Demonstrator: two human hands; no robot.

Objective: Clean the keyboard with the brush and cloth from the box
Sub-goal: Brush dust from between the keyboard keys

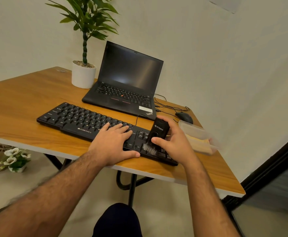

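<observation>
A black keyboard (78, 119) lies along the front of the wooden desk (20, 103). My left hand (113, 142) rests flat on its right-centre keys, fingers straight and thumb along the front edge. My right hand (173, 141) grips a black brush (157, 133) with a printed logo, thumb on its front face. The brush's pale bristles touch the keys near the keyboard's right end. A clear plastic box (198, 135) stands just right of the keyboard with a yellowish cloth inside.
An open black laptop (128, 82) sits behind the keyboard. A white pot with a plant (83, 75) stands at the back left. A black mouse (184, 117) and cables lie behind the box. The desk's front edge is close to my wrists.
</observation>
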